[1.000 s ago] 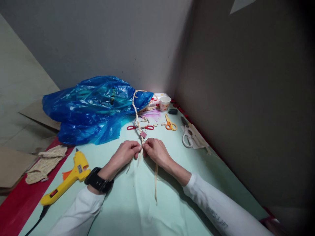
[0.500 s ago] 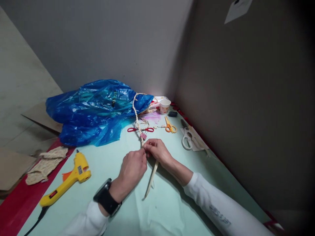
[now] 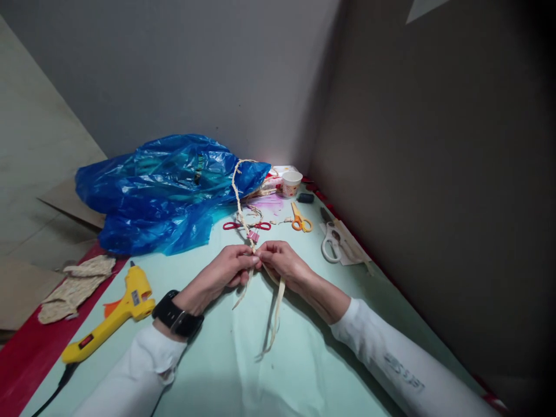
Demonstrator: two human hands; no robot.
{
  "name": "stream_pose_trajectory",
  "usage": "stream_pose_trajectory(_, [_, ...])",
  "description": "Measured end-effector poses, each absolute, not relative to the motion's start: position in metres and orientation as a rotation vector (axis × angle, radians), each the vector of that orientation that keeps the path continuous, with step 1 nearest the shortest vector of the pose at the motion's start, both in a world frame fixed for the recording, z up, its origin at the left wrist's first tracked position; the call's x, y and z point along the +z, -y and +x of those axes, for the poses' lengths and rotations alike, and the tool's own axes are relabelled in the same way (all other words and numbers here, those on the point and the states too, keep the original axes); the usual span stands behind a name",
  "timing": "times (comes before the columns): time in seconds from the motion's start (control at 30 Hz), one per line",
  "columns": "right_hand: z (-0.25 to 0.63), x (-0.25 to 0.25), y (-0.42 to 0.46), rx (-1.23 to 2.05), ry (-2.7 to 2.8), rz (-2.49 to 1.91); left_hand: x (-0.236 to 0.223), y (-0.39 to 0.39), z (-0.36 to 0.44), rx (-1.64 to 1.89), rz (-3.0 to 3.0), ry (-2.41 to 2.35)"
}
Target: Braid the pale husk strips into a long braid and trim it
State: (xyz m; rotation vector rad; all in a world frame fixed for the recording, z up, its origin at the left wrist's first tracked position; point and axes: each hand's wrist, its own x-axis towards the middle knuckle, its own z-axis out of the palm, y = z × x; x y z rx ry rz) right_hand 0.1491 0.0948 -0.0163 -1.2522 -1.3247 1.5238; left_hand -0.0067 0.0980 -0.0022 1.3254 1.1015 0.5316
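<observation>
Both hands meet at the lower end of a thin, pale braided cord (image 3: 237,194), which runs up toward the blue plastic bag. My left hand (image 3: 230,267) pinches the cord's end from the left, and a short loose strand hangs below it. Pressed close beside it, my right hand (image 3: 282,260) is closed on the strands too; longer flat, straw-coloured strands (image 3: 277,313) trail down from under its palm. Just above the fingers a pink binder clip (image 3: 253,236) sits on the cord. The exact crossing of strands between the fingertips is hidden.
Left lies a yellow glue gun (image 3: 108,315) with its cable, beside a woven pale piece (image 3: 78,286). The blue plastic bag (image 3: 169,197) fills the back left. Red-handled scissors (image 3: 230,226), orange scissors (image 3: 301,219), white-handled scissors (image 3: 332,243), a paper cup (image 3: 291,184) and a dark spool (image 3: 305,198) lie beyond.
My left hand has turned and risen, its fingers now pointing right at the cord's end. A short strand now hangs below it. The long strands under my right hand have spread slightly.
</observation>
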Motion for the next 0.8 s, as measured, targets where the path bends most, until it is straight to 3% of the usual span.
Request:
stream_pose_trajectory(0.37, [0.155, -0.016, -0.09, 1.109, 1.743, -1.381, -0.012, -0.098, -0.004, 0.674, 1.331, -1.246])
stream_pose_trajectory(0.63, [0.152, -0.006, -0.075, 0.587, 2.083, -1.605, -0.012, -0.097, 0.001, 0.711, 1.307, -1.285])
stream_pose_trajectory(0.8, [0.149, -0.003, -0.063, 0.044, 2.303, -1.664, -0.017, -0.098, 0.002, 0.739, 1.293, -1.31])
